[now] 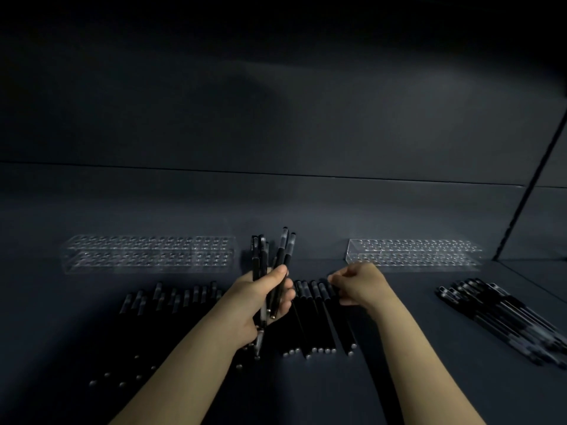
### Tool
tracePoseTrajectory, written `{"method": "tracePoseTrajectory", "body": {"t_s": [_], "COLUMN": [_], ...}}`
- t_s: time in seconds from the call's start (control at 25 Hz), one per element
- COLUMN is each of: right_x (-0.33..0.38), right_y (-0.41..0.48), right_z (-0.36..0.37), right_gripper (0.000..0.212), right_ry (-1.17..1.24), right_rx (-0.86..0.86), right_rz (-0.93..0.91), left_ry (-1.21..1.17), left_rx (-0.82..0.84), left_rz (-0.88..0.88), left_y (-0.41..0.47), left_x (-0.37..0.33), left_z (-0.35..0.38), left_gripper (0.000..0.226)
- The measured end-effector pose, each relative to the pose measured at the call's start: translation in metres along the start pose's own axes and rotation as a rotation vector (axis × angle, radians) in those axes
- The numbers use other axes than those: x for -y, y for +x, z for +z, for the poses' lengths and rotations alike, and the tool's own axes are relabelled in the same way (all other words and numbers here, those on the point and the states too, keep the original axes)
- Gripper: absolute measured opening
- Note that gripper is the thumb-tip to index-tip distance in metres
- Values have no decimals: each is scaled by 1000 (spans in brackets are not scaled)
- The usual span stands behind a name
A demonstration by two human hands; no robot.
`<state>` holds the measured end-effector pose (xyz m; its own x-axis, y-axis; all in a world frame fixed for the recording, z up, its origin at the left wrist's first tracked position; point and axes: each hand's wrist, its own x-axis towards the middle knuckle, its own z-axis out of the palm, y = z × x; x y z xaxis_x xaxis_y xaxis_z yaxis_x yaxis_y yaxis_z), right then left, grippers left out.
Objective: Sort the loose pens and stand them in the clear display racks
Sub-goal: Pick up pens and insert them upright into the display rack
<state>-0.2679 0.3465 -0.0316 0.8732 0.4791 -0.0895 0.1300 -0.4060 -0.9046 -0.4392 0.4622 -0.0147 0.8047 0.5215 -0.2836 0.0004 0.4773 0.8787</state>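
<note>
My left hand [260, 297] grips a bunch of black pens [270, 256] held nearly upright, their caps pointing up and away. My right hand [357, 283] rests with curled fingers on the far ends of a row of black pens [316, 320] lying side by side on the dark table; whether it pinches one is unclear. Another row of loose pens [171, 299] lies to the left. Two clear racks with rows of holes stand behind: one at the left [150, 254], one at the right [414, 253]. Both racks hold no pens.
A slanted pile of black pens [503, 317] lies at the right, near the table's edge. A dark wall [276, 133] rises right behind the racks. The light is dim, so the pen bodies blend into the table [414, 363].
</note>
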Motion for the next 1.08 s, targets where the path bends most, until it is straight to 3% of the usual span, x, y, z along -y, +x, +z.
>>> {"method": "tracePoseTrajectory", "body": {"t_s": [0.16, 0.32, 0.56, 0.64, 0.8, 0.96, 1.08], "right_x": [4, 10, 30, 30, 33, 24, 11], "right_y": [-8, -12, -30, -29, -20, -6, -7], "right_z": [4, 1, 13, 17, 3, -32, -30], "right_gripper": [11, 26, 10, 3, 9, 11, 11], "right_ry": [-70, -107, 482, 570, 824, 644, 105], "right_rx": [37, -46, 345, 334, 193, -18, 39], "right_rz": [-25, -144, -123, -81, -24, 63, 115], "left_ry": [58, 70, 114, 121, 40, 31, 93], "left_rx": [-34, -33, 80, 85, 36, -5, 24], "left_rz": [19, 28, 21, 26, 17, 19, 48], "left_y": [2, 2, -2, -2, -2, -1, -2], "left_x": [2, 0, 5, 6, 4, 2, 1], "left_z": [0, -2, 6, 8, 9, 6, 3], "left_gripper": [23, 25, 23, 23, 20, 21, 21]}}
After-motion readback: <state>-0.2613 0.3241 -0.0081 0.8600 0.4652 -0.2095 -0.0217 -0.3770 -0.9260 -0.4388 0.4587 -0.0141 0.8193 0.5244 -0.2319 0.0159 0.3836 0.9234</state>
